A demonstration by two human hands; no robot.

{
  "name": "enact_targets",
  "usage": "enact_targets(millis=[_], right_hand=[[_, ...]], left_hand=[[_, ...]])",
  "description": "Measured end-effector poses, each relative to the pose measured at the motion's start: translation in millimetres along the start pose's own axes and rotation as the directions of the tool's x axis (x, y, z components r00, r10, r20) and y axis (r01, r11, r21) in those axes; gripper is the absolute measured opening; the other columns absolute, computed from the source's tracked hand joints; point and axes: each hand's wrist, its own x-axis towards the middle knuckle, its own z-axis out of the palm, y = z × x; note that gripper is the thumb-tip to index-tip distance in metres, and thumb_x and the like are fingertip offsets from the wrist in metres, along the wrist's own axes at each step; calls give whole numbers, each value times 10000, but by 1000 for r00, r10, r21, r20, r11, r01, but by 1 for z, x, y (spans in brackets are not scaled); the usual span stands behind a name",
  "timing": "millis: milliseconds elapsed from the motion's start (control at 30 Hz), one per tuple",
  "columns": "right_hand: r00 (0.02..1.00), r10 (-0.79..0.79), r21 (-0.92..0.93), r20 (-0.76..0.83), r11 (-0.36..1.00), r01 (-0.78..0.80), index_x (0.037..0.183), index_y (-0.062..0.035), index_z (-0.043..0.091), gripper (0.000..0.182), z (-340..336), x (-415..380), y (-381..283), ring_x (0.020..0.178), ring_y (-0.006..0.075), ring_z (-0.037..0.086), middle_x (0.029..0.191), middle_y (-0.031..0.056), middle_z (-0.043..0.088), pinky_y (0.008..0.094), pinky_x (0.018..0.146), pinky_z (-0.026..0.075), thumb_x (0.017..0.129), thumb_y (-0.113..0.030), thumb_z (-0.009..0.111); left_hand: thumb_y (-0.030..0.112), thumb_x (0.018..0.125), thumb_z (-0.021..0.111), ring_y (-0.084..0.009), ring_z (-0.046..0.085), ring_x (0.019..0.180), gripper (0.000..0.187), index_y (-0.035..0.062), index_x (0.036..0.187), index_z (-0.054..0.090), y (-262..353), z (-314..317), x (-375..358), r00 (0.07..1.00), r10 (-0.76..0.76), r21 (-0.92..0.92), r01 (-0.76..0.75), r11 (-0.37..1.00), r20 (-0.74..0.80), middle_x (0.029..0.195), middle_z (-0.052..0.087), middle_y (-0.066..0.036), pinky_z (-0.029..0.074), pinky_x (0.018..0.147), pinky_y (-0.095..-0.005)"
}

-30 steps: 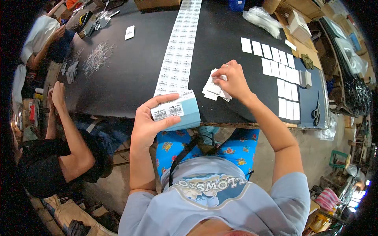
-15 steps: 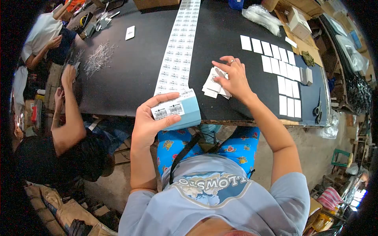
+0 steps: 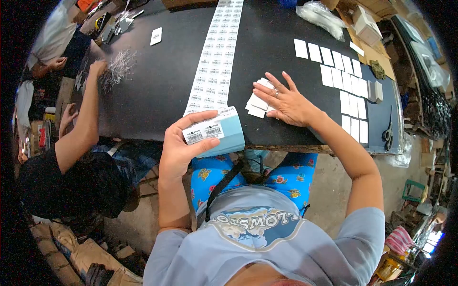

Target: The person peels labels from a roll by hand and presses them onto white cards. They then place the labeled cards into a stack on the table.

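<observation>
My left hand [image 3: 179,148] is wrapped round a folded strip of barcode labels [image 3: 208,133] with a light blue backing, thumb across the front and fingers over the top. From it, the long label strip [image 3: 215,62] runs away across the black table. My right hand [image 3: 292,104] lies with fingers spread at the right side of a loose pile of white cards [image 3: 257,102], partly covering it. To the right, several white cards [image 3: 344,82] lie face up in rows.
Scissors [image 3: 388,137] and a small stack of cards [image 3: 375,92] lie at the right edge. A clear plastic bag [image 3: 320,21] is at the back. On the left, a co-worker's hand [image 3: 98,67] touches a heap of thin white strands [image 3: 121,66]. A single card [image 3: 156,36] lies nearby.
My right hand has gone from bent fingers on the card pile to spread fingers, slightly to the right. My left hand keeps its hold. The co-worker's hand has moved to the strands.
</observation>
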Motion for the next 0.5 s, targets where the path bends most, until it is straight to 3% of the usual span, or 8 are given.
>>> enact_targets(millis=[67, 167, 267, 367, 433, 500], right_hand=[[998, -9, -84, -70, 996, 3, 1492, -219, 243, 656, 3, -3, -2, 1457, 284, 72, 1560, -16, 207, 577, 1146, 14, 949, -583, 285], [999, 9, -43, -39, 999, -10, 1491, -274, 252, 734, 1, -2, -2, 1458, 280, 21, 1563, -29, 195, 566, 1145, -54, 888, -692, 215], [998, 2, -57, -68, 998, -6, 1474, -306, 293, 720, 4, -3, -3, 1458, 284, 22, 1564, -31, 193, 573, 1141, -59, 879, -708, 231], [994, -39, -66, -102, 997, 32, 1463, -318, 311, 632, 3, -4, -2, 1456, 309, 52, 1565, -14, 195, 604, 1130, -12, 919, -639, 291], [992, -46, -67, -117, 997, 39, 1462, -326, 312, 630, -1, -5, -2, 1456, 312, 46, 1567, -13, 188, 609, 1127, -14, 919, -644, 276], [990, -62, -65, -127, 996, 54, 1461, -333, 312, 629, -4, -5, -3, 1456, 315, 41, 1570, -13, 180, 613, 1125, -17, 920, -649, 262]], left_hand=[[-46, 668, 786, -156, 628, 984, 546, -43, 1179, 593, 2, 0, -1, 999, -44, 2, 44, 999, 1, 1103, 649, -123, 485, 899, -283], [-51, 670, 781, -155, 628, 984, 536, -41, 1174, 596, 3, 0, -1, 999, -38, 36, 39, 999, -24, 1106, 648, -121, 486, 896, -284], [-52, 671, 781, -154, 628, 983, 533, -38, 1171, 597, 3, 0, -3, 1000, -22, 35, 23, 999, -16, 1105, 648, -119, 485, 896, -286], [-46, 672, 784, -153, 627, 982, 529, -36, 1168, 599, 3, 3, -6, 1000, -29, 12, 29, 1000, -10, 1103, 648, -115, 484, 898, -285], [-11, 708, 789, -130, 630, 949, 501, -28, 1176, 609, 2, 4, -6, 999, 38, 19, -37, 999, 0, 1070, 662, -123, 505, 838, -244], [-21, 694, 791, -143, 628, 967, 536, -28, 1190, 590, 3, 5, -7, 999, 28, 14, -27, 1000, -30, 1085, 653, -119, 495, 869, -265]])
